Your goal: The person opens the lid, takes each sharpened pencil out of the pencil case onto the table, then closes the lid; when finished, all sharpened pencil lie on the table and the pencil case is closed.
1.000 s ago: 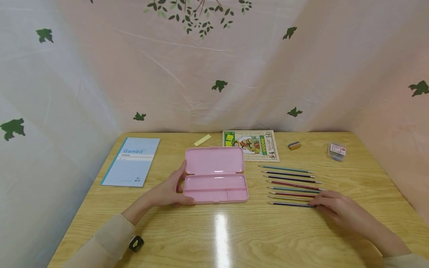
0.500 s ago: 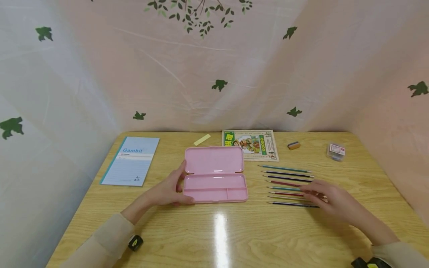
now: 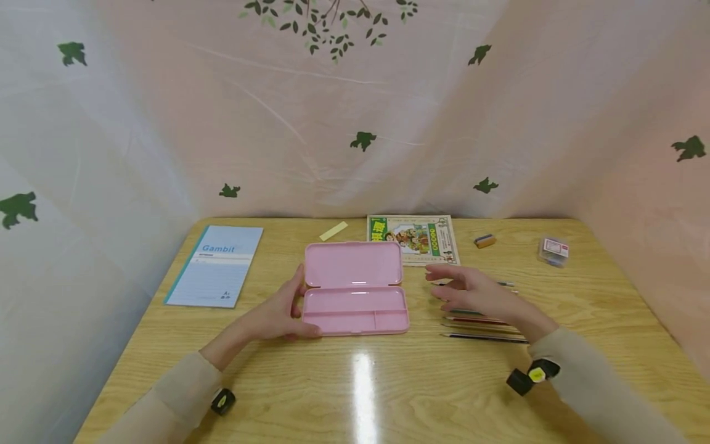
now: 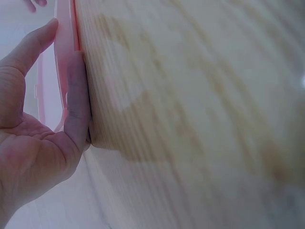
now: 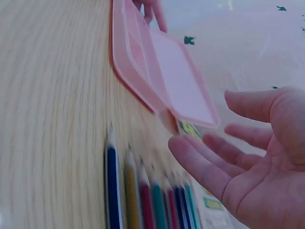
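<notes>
A pink pencil case [image 3: 355, 311] lies with its lid raised in the middle of the table, its compartments bare. My left hand [image 3: 277, 311] holds its left side, thumb at the front corner and fingers reaching toward the lid; the left wrist view shows the fingers [image 4: 77, 95] against the case's edge. Over the far part of a row of pencils [image 3: 482, 338], right of the case, hovers my right hand [image 3: 479, 296]. Its fingers [image 5: 200, 160] are spread and hold nothing. Several pencils are partly hidden under it; their sharpened tips point toward the case.
A blue notebook [image 3: 216, 265] lies at the left. Behind the case are a yellow strip [image 3: 333, 231] and an illustrated booklet [image 3: 413, 239]. Farther right sit a small orange-and-blue item [image 3: 484, 241] and a small clear box [image 3: 553, 251]. A patterned cloth [image 3: 310, 154] hangs behind the table.
My right hand has moved from the pencils' right ends, left and away from me, over the far pencils, and its fingers have spread. My left hand has stayed on the pencil case.
</notes>
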Demonstrator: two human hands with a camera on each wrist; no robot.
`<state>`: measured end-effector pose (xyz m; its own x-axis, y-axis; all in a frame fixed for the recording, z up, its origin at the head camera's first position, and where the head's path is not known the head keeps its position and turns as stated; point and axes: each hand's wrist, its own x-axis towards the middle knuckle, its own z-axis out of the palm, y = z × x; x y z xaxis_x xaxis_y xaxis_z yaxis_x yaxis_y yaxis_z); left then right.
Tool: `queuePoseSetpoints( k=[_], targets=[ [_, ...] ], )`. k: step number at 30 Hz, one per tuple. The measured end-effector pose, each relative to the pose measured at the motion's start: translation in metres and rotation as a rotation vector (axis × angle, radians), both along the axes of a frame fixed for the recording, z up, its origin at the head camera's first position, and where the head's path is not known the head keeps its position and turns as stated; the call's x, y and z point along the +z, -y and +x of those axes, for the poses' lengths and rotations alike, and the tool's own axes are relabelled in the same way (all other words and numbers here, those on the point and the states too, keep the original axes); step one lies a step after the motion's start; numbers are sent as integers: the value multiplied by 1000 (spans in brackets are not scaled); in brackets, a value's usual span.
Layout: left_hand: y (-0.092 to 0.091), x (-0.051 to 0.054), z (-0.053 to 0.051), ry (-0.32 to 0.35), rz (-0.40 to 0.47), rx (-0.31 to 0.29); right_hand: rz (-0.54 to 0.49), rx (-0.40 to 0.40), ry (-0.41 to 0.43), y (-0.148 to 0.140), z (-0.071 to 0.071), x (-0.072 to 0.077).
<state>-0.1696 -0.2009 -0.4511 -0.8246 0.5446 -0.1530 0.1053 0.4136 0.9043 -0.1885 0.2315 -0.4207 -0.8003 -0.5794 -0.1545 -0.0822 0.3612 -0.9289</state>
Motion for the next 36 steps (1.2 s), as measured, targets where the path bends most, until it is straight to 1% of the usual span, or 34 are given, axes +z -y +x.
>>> queuePoseSetpoints(
  k=[3,6,12,19,24,30,32,36],
  targets=[
    [0,0,0,-14,-10,-1,-63,-23,128,15,-8,-4],
    [0,0,-1,-19,-8,-3,-95,-48,212,27,-13,-8],
    [-1,0,-3,-29,2,-11,-122,-65,289,44,-14,-11],
    [-1,-1,-2,-10,-17,0,-224,-96,386,53,-18,-19],
    [-2,1,-4,-18,-31,-8,-241,-121,416,55,-19,-20],
    [-6,-1,-6,-27,-23,-16,-248,-121,415,53,-18,-19],
    [-6,-2,-5,-29,-32,-11,-246,-127,415,54,-17,-20],
    [-3,-1,-2,-38,-78,11,-234,-134,423,60,-18,-19]
  ],
)
